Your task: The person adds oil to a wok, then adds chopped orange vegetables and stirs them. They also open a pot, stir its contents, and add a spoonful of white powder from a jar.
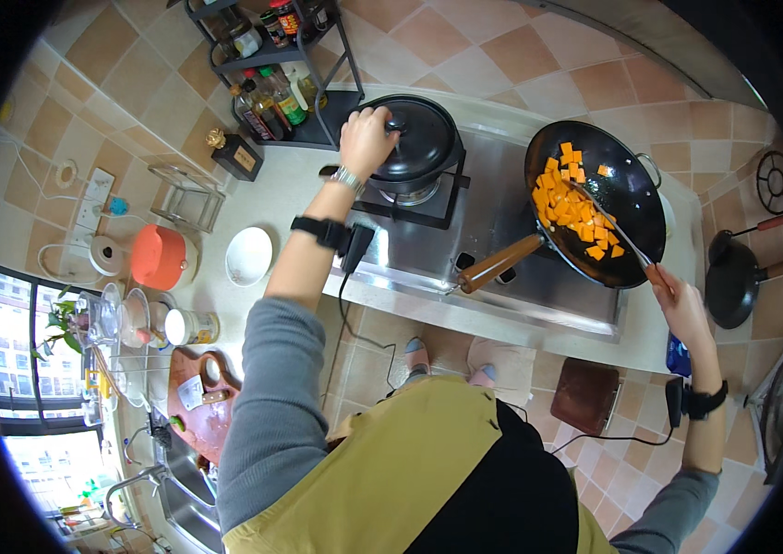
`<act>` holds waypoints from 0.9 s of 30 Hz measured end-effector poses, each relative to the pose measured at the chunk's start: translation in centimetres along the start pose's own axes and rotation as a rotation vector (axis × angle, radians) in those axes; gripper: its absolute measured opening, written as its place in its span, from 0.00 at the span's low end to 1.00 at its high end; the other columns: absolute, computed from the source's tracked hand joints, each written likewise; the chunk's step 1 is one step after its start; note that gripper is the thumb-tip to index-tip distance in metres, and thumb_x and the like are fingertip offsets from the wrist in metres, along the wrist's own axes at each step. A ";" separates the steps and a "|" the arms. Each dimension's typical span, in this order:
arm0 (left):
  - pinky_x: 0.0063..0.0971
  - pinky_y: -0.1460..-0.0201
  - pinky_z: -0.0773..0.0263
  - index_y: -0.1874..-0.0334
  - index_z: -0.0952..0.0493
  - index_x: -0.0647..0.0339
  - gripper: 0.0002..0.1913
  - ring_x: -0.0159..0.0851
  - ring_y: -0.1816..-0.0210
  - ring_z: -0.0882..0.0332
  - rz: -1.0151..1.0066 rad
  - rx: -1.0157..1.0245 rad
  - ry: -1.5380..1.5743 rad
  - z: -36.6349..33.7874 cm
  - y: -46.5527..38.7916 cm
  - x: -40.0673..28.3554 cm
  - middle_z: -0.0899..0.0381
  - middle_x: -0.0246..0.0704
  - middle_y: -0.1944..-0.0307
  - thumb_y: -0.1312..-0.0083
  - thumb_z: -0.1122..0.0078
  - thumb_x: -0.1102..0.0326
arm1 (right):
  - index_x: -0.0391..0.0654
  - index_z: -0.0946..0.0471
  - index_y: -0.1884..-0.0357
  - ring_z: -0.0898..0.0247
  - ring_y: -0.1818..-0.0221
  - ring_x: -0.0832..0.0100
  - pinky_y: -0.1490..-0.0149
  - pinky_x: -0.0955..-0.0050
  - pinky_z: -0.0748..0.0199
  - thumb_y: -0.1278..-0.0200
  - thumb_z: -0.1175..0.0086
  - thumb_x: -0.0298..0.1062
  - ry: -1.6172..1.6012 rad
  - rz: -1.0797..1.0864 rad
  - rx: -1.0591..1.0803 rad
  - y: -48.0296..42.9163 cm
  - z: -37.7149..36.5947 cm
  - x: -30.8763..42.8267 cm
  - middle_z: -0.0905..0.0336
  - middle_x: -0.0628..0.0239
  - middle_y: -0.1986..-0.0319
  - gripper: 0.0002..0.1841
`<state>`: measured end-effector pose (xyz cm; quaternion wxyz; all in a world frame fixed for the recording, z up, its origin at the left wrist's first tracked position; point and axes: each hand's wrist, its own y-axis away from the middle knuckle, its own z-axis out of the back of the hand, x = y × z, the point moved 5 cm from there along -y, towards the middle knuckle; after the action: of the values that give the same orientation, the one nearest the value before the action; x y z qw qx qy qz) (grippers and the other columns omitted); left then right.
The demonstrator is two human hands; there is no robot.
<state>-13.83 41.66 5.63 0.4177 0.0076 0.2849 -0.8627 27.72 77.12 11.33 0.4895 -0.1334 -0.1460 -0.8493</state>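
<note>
My left hand [367,142] has its fingers around the knob of the black lid [423,142], which sits on a dark pot [402,183] over the left burner. In my right hand [684,308] is the wooden handle of a metal spatula [616,225]; its head lies among the orange cubes, partly hidden by them. Those orange vegetable cubes [564,204] fill the left part of a black wok [630,187] on the right side of the stove. The wok's wooden handle [502,263] points toward me, with neither hand on it.
A white bowl [249,256] stands left of the stove. Sauce bottles [270,104] fill a dark rack [256,59] behind it. On a wooden cutting board [201,433] lies a cleaver [191,392], near the sink [191,485]. Pans [731,287] hang at the right wall.
</note>
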 end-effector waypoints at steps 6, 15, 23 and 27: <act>0.40 0.52 0.25 0.57 0.19 0.58 0.16 0.48 0.54 0.21 -0.018 0.055 0.026 -0.8 -2.6 -0.3 0.19 0.40 0.60 0.44 0.32 0.58 | 0.41 0.22 0.46 0.26 0.66 0.46 0.59 0.59 0.28 0.43 0.42 0.25 0.144 -0.030 -0.024 6.9 6.8 5.2 0.23 0.44 0.67 0.20; 0.25 0.58 0.28 0.53 0.22 0.63 0.14 0.33 0.62 0.26 -0.147 0.060 0.632 6.4 8.2 -11.9 0.24 0.35 0.58 0.42 0.34 0.75 | 0.37 0.24 0.48 0.23 0.57 0.49 0.55 0.62 0.26 0.37 0.47 0.28 0.099 0.038 0.044 6.7 3.4 6.3 0.20 0.50 0.57 0.16; 0.26 0.56 0.27 0.50 0.23 0.63 0.16 0.35 0.59 0.25 -0.080 0.218 0.689 7.5 14.3 -12.6 0.27 0.37 0.52 0.41 0.35 0.75 | 0.34 0.24 0.46 0.36 0.77 0.77 0.68 0.76 0.33 0.30 0.54 0.35 -0.223 -0.318 0.158 6.8 5.1 6.0 0.27 0.66 0.74 0.18; 0.26 0.57 0.27 0.50 0.24 0.63 0.15 0.34 0.58 0.25 -0.035 0.219 0.759 7.4 15.7 -12.6 0.27 0.37 0.52 0.40 0.36 0.75 | 0.33 0.24 0.46 0.23 0.70 0.62 0.63 0.66 0.28 0.29 0.53 0.37 -0.124 -0.041 0.089 7.6 3.5 8.0 0.20 0.56 0.70 0.18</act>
<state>7.42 39.32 7.32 0.2648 0.3655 0.3256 -0.8308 30.70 68.46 18.38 0.4677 -0.1608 -0.2162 -0.8418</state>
